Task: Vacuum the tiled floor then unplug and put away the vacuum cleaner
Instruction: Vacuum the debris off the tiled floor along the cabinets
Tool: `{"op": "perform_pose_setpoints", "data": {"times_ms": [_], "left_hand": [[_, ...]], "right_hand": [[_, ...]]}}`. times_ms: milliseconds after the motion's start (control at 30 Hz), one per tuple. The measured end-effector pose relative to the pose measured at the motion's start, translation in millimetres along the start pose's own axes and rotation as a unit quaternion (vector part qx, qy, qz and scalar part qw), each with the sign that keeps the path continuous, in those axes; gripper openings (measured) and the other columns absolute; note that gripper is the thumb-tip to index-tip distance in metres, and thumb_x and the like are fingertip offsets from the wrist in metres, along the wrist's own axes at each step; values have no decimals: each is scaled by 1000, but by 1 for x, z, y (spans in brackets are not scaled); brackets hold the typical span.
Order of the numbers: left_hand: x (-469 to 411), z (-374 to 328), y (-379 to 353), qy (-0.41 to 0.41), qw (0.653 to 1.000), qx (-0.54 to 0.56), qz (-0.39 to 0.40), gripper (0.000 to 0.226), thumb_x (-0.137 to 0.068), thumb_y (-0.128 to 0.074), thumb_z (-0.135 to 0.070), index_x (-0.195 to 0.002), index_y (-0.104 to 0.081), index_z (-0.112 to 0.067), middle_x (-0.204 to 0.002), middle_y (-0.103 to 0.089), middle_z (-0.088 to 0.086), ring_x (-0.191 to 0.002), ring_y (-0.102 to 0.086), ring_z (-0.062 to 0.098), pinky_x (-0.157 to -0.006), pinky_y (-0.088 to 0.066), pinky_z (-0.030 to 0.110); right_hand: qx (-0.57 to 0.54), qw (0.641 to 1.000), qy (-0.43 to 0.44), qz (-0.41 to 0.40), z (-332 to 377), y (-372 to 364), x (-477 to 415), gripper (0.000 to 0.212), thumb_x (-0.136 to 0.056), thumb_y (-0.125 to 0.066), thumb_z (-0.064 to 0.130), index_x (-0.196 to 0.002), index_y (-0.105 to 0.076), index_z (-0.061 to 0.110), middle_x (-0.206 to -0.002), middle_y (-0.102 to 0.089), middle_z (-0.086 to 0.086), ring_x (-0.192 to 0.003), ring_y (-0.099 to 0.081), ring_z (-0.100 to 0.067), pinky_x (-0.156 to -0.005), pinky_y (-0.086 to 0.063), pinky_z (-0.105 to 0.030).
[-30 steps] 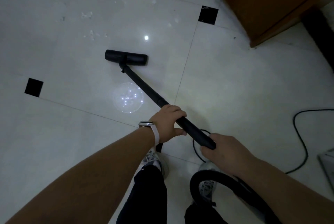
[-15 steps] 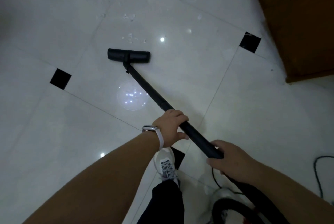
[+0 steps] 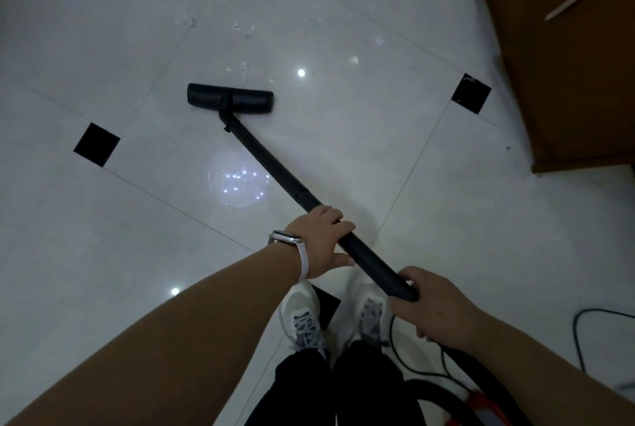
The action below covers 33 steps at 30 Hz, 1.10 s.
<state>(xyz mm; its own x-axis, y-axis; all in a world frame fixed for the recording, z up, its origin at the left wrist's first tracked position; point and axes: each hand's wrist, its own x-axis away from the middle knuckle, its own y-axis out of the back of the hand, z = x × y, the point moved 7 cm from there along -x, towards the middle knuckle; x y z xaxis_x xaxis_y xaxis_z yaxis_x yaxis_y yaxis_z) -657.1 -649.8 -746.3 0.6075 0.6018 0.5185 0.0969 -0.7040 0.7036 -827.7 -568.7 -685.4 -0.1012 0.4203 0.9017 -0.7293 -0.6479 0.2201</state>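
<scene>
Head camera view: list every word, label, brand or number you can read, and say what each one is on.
No text can be read anywhere in this view.
Floor head: plain black, no marking shows.
Vacuum tube: no label visible.
Watch: the face is too small and angled to read.
Shoes: pattern only; any brand is too blurred to read.

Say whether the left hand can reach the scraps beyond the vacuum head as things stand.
Probably not: the left hand grips the wand, and the scraps lie well past the vacuum head.
</scene>
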Motion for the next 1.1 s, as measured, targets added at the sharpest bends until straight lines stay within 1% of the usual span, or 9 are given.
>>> {"op": "perform_pose_setpoints", "data": {"times_ms": [67, 167, 267, 333, 400, 533, 700, 867, 1100], "left_hand": [[-7, -7, -4, -12, 1000, -11, 5, 66, -88, -52, -62, -141, -41, -25, -143, -42, 3, -136, -30, 23, -108, -36, 38], [-15, -20, -7, -27, 999, -30, 5, 63, -88, -52, -62, -137, -44, -24, -137, -45, 3, -132, -34, 23, -103, -41, 38], [-23, -29, -11, -29, 998, -52, 29, 63, -88, -49, -64, -137, -44, -24, -136, -45, 3, -132, -33, 23, -101, -42, 37], [-31, -32, -9, -27, 997, -60, 37, 63, -88, -48, -63, -137, -44, -23, -137, -45, 3, -133, -32, 24, -101, -42, 39], [-39, -34, -8, -20, 997, -62, 47, 63, -89, -48, -63, -138, -43, -23, -138, -44, 3, -134, -31, 25, -102, -42, 41], [-52, -39, -5, -7, 996, -60, 69, 64, -89, -49, -62, -139, -43, -23, -140, -43, 3, -136, -30, 25, -105, -40, 41], [-65, -40, 8, 2, 997, -43, 68, 63, -89, -51, -59, -139, -44, -21, -142, -43, 4, -138, -27, 25, -108, -37, 41], [-85, -40, 20, 13, 997, -36, 65, 63, -90, -52, -59, -139, -43, -21, -142, -42, 4, -140, -27, 26, -109, -38, 43], [-110, -37, 51, 12, 997, -52, 59, 61, -91, -52, -56, -140, -42, -21, -142, -42, 4, -137, -30, 23, -105, -42, 40]], "right_hand": [[-3, 1000, 12, 0, -6, 3, 2, 14, -88, -68, 27, -99, -59, 27, -75, -63, 1, -43, -55, -2, -44, -42, -16], [-23, 1000, 13, 6, -16, 7, 6, 18, -89, -67, 27, -105, -59, 28, -79, -65, 4, -45, -57, -1, -47, -45, -17], [-40, 999, 0, 27, -28, 15, 11, 28, -90, -65, 36, -117, -55, 35, -74, -65, 8, -48, -60, -4, -49, -44, -17], [-18, 999, -2, 32, -40, 22, 13, 31, -91, -62, 45, -119, -51, 38, -71, -64, 9, -47, -59, 0, -49, -42, -14], [4, 1000, 2, 25, -52, 29, 14, 28, -91, -61, 47, -114, -52, 33, -67, -59, 9, -45, -54, 5, -48, -38, -11], [-2, 1000, 19, 7, -58, 45, 11, 21, -92, -61, 42, -103, -56, 24, -61, -55, 5, -42, -49, 1, -45, -34, -12], [7, 1000, 23, -3, -58, 62, 1, 19, -91, -62, 43, -98, -59, 26, -64, -60, 3, -43, -50, 3, -46, -35, -12], [17, 1000, 19, -16, -55, 86, -10, 17, -89, -63, 45, -93, -59, 29, -64, -62, 2, -45, -53, 4, -43, -34, -13], [21, 998, 44, -35, -36, 115, -20, 17, -89, -65, 42, -90, -60, 26, -66, -63, -1, -44, -52, -4, -45, -37, -15]]}}
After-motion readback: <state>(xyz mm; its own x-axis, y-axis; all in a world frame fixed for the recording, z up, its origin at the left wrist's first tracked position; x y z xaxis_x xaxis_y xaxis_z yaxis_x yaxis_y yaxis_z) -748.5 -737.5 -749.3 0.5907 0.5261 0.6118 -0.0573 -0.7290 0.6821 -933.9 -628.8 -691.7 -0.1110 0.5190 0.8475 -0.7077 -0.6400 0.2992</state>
